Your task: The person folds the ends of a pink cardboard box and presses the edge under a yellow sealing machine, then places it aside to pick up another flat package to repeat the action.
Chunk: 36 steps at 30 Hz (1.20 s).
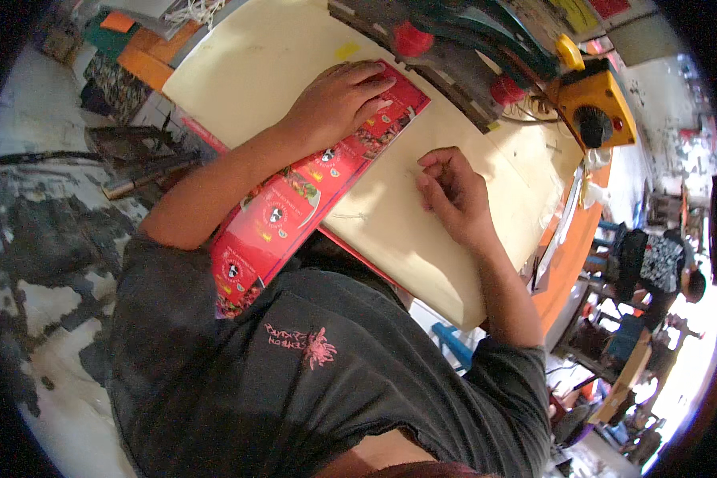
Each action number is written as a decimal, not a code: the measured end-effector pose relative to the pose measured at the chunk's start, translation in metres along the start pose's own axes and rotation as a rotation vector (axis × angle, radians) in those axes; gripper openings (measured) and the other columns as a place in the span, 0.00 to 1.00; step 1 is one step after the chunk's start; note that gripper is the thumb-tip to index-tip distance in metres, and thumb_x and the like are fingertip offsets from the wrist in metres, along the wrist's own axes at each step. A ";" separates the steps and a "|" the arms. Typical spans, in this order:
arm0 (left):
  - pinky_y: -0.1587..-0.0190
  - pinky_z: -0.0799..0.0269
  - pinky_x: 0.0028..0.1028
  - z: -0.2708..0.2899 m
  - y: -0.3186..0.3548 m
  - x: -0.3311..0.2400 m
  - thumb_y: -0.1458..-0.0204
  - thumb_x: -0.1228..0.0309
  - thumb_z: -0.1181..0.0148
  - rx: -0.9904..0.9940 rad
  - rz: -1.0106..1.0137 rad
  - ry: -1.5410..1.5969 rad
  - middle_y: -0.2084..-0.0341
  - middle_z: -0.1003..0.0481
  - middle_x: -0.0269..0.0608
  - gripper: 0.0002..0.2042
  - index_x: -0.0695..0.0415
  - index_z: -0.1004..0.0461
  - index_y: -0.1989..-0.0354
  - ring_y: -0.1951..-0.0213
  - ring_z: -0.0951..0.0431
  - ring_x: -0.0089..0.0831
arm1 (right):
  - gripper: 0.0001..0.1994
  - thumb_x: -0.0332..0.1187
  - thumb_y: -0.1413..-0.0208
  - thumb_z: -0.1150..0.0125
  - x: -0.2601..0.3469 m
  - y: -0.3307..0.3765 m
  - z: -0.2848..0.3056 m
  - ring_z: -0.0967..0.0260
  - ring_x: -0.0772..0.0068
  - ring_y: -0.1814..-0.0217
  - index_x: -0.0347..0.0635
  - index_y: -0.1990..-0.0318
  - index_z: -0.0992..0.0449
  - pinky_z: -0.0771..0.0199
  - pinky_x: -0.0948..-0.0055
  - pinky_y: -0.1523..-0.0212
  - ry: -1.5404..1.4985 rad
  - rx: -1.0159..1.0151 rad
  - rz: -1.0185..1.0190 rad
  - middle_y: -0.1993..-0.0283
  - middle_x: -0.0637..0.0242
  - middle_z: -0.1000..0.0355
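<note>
A long, glossy red strip of printed packaging film [275, 219] lies slantwise over a cream table top [255, 56]. Its near end hangs past the edge against my dark shirt. My left hand [338, 103] rests on the far part of the strip with fingers spread. Over the bare table to the right of the strip, my right hand [458, 195] is loosely curled, thumb and forefinger apart. Nothing shows in it. Beyond the strip's far end sits a grey metal bar machine [454, 88] with a dark green arm [506, 32] and red round parts.
A yellow box [593, 107] with a black dial stands at the far right, with a cable beside it. Papers lie along the orange board [570, 275] on the right. Another person [657, 263] is in the background at the right. A blue stool [452, 346] shows under the table.
</note>
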<state>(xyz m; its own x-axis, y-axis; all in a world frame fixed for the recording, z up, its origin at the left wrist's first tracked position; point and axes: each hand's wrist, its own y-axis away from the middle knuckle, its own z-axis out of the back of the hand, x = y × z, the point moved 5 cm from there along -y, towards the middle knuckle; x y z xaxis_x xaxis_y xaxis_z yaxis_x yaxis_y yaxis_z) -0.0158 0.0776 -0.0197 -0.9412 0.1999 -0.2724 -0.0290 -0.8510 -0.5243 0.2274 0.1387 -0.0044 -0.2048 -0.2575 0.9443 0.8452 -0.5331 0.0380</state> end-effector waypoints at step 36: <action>0.32 0.25 0.43 -0.016 -0.003 0.012 0.29 0.58 0.44 0.014 0.102 0.117 0.36 0.25 0.50 0.19 0.55 0.22 0.37 0.35 0.24 0.49 | 0.04 0.25 0.31 0.34 -0.006 0.002 -0.005 0.31 0.85 0.65 0.35 0.53 0.21 0.29 0.80 0.64 0.092 -0.024 -0.086 0.64 0.72 0.23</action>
<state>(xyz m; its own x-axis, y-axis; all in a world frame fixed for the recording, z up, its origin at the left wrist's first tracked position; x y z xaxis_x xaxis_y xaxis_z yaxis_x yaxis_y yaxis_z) -0.0219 0.0905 -0.0340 -0.8937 0.1665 -0.4167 0.0594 -0.8765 -0.4777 0.2277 0.1355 -0.0114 -0.3214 -0.2820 0.9040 0.8105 -0.5755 0.1087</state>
